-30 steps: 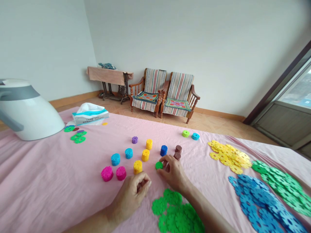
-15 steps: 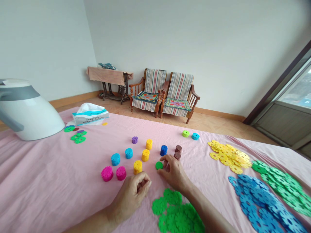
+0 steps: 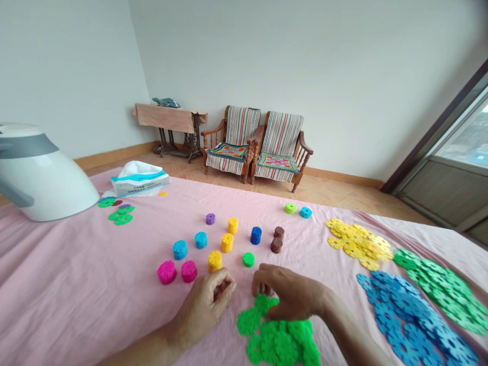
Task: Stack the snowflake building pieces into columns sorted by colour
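My left hand (image 3: 211, 300) rests over the pink cloth with its fingers curled against the thumb; whatever it may hold is hidden. My right hand (image 3: 292, 290) reaches down over a pile of bright green snowflake discs (image 3: 282, 343), its thumb spread from the bent fingers, and no disc shows between them. Just beyond it stands a small green stack of discs (image 3: 249, 260). Around that are stacks in yellow (image 3: 215, 261), dark blue (image 3: 256, 235), brown (image 3: 276, 245), light blue (image 3: 180, 249), pink (image 3: 166, 272) and purple (image 3: 210, 219).
Loose yellow discs (image 3: 360, 244), blue discs (image 3: 415, 315) and darker green discs (image 3: 446, 290) are heaped at the right. A white kettle (image 3: 57, 178) and a tissue box (image 3: 141, 183) stand at the left. Lime (image 3: 290, 208) and blue (image 3: 306, 212) stacks sit near the far edge.
My right hand has left the small green stack and moved back toward me, over the green pile. The stack now stands uncovered. My left hand has hardly moved.
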A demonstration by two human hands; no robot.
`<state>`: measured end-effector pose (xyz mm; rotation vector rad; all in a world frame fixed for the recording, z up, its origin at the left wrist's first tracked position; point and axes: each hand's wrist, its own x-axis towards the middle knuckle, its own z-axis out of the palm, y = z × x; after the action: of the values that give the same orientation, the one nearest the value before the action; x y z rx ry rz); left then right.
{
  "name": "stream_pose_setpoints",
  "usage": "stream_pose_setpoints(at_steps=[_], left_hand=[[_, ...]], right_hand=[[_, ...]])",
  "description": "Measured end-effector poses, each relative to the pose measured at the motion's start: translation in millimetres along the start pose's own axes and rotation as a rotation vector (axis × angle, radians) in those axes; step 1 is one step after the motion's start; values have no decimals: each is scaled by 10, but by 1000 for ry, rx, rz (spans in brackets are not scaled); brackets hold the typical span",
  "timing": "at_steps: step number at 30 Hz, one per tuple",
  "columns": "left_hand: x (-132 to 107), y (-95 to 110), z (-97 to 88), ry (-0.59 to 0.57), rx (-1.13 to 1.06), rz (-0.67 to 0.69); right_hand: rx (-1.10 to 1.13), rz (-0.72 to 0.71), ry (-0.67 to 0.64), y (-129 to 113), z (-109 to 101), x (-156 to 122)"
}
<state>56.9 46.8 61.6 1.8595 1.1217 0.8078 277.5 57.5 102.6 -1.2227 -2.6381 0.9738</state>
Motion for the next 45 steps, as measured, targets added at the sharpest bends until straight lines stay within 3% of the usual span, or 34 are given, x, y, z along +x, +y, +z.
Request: stream_pose_setpoints(at_steps=[8, 14, 23, 26, 30, 34, 37, 45], left_hand=[[3, -6, 8, -1, -4, -5], [1, -10, 6, 7, 13, 17], [0, -31, 10, 0, -18, -7], [2, -33, 7, -4, -6, -1], [4, -25, 4, -1, 9, 14], [5, -6, 1, 10, 21, 30], [6, 10, -4, 8, 38, 41], [2, 4, 7, -1, 65, 31]], right_hand=[[-119, 22, 83, -126, 7, 7], [23, 6, 206, -83, -74, 32], [87, 46, 97, 2, -83, 43], [104, 33, 129, 17, -99, 43], [151, 74, 272, 43, -45, 133], [140, 172, 611, 82, 130, 343], [135, 205, 769, 127, 262, 478], [125, 221, 778, 160, 365, 530]])
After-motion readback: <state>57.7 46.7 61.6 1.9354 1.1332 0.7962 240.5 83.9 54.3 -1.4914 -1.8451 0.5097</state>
